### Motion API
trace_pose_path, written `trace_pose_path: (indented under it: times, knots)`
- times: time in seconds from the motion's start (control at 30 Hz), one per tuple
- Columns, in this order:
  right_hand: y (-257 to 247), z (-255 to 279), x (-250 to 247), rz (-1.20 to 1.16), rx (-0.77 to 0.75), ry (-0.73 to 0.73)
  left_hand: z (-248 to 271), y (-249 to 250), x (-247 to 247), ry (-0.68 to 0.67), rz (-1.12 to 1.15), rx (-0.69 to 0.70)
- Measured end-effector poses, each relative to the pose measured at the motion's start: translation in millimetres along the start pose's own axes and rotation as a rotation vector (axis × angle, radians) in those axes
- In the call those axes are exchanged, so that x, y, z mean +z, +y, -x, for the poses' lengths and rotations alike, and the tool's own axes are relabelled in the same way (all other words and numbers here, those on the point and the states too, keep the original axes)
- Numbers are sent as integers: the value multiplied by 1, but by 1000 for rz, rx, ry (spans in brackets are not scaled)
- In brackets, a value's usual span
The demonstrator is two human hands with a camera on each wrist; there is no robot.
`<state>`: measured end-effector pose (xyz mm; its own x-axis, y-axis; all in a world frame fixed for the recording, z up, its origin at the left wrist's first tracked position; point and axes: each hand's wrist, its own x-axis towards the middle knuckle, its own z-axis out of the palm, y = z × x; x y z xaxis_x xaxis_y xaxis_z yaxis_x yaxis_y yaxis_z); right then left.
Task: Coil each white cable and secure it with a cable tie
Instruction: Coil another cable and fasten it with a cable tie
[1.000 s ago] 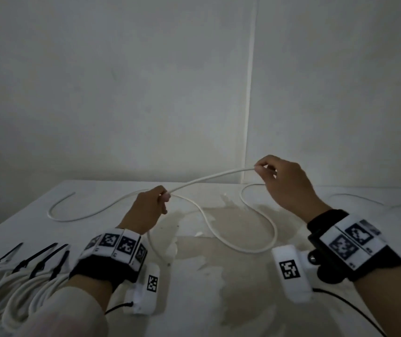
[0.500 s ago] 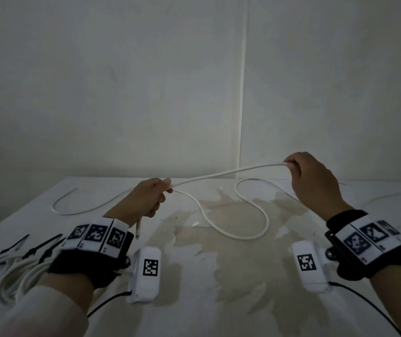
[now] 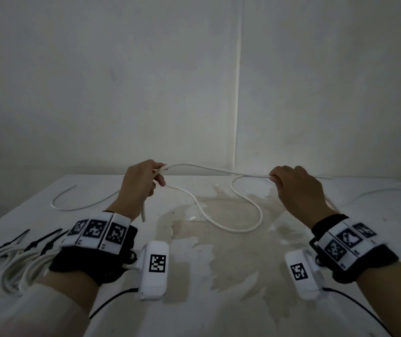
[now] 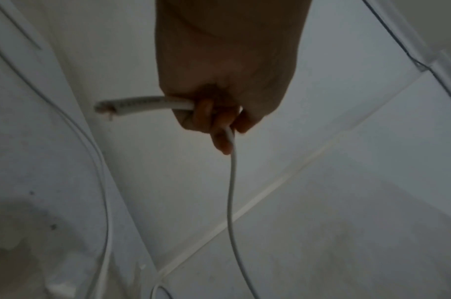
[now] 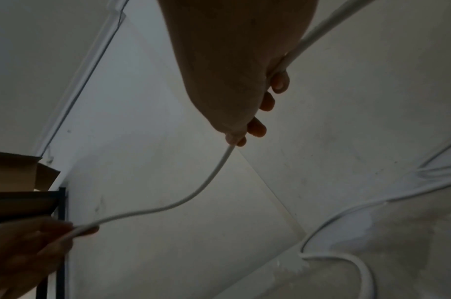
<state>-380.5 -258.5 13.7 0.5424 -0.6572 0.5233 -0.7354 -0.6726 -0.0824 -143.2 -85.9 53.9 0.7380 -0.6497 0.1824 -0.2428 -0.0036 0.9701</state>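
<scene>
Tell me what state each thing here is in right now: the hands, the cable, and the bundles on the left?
left hand: grips the white cable near its cut end.
right hand: grips the same cable farther along.
white cable: uncoiled, lifted between the hands, the rest lying loose on the table.
coiled cables: bundled, with black cable ties.

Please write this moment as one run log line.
left hand: grips white cable near end | right hand: grips same cable | span raised over table | no coil yet

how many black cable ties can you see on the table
3, side by side at the table's left edge: one outermost, one in the middle, one partly behind the left wrist band. More may be hidden there.
</scene>
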Motion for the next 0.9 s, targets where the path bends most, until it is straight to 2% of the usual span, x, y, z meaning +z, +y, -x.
trace_pose_path:
  times: [0.13, 0.23, 0.37, 0.47, 0.57, 0.77, 0.9]
  knots:
    - [-16, 12, 6, -72, -80, 126, 4, 3, 6, -28, 36, -41]
    - [-29, 22, 11, -21, -203, 83, 12, 1, 8, -104, 70, 67]
    - [-53, 32, 7, 9, -374, 96, 22, -5, 15, -77, -165, 306]
    - [-66, 35, 1, -9, -519, 164, 27, -7, 20, -65, -247, 333]
    - [-75, 30, -3, -89, -661, 209, 35, -6, 22, -129, -336, 364]
    - [-94, 19, -29, -273, -634, 232, 54, -5, 30, -348, -399, 299]
    - [-91, 6, -38, -464, -488, 135, 57, 0, 28, -367, -294, 312]
